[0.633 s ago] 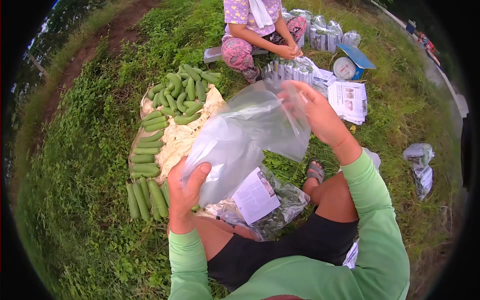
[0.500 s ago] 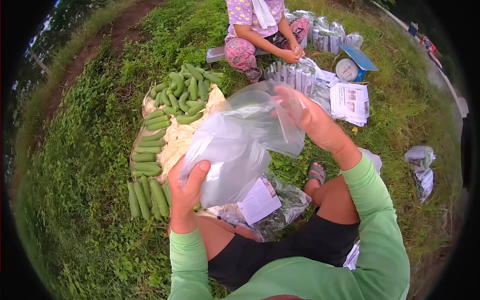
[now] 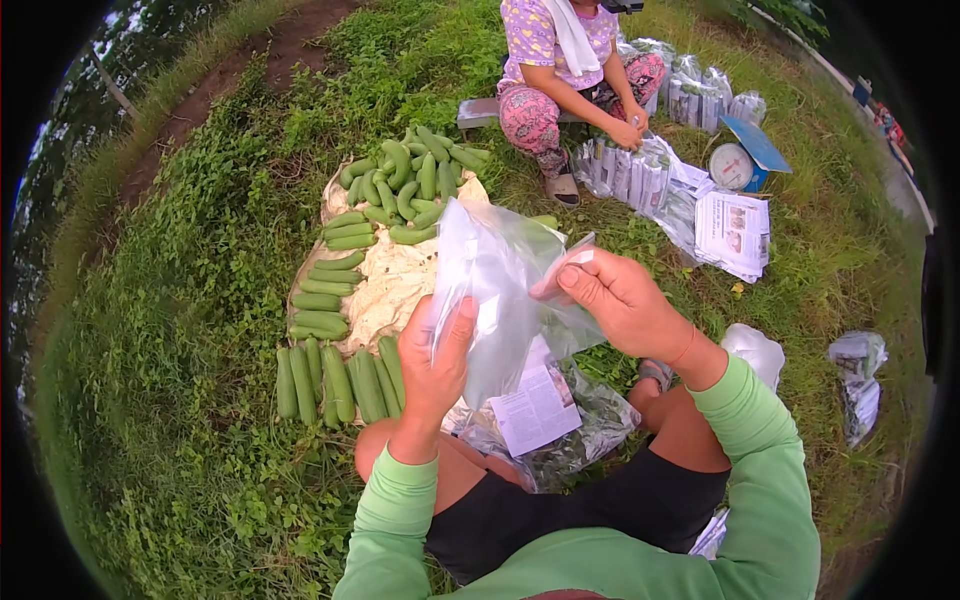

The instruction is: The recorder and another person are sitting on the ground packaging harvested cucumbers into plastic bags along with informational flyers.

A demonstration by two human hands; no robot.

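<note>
Both my hands hold a clear plastic bag (image 3: 490, 290) in front of me, above my lap. My left hand (image 3: 432, 360) grips its left side, thumb on top. With thumb and fingers pinched together, my right hand (image 3: 635, 305) has the bag's right edge. Under the bag, a folded newspaper sheet (image 3: 540, 415) lies on a larger crumpled clear plastic (image 3: 590, 430) between my legs. Past my left hand, long green gourds (image 3: 345, 385) lie in rows, and a heap of them (image 3: 415, 180) rests at the far end of a pale cloth (image 3: 390, 285).
Another person (image 3: 560, 80) sits on a low bench (image 3: 480, 113) ahead, hands at newspaper-wrapped bundles (image 3: 625, 175). Beside them are a blue dial scale (image 3: 745, 160) and a newspaper stack (image 3: 732, 232). White plastic (image 3: 755, 352) and a wrapped bundle (image 3: 858, 385) lie on the grass at right.
My right hand has come down and closer to my left, its spread fingers now pinching the bag's edge. The bag's opened-out side has drawn in. My view has shifted slightly left.
</note>
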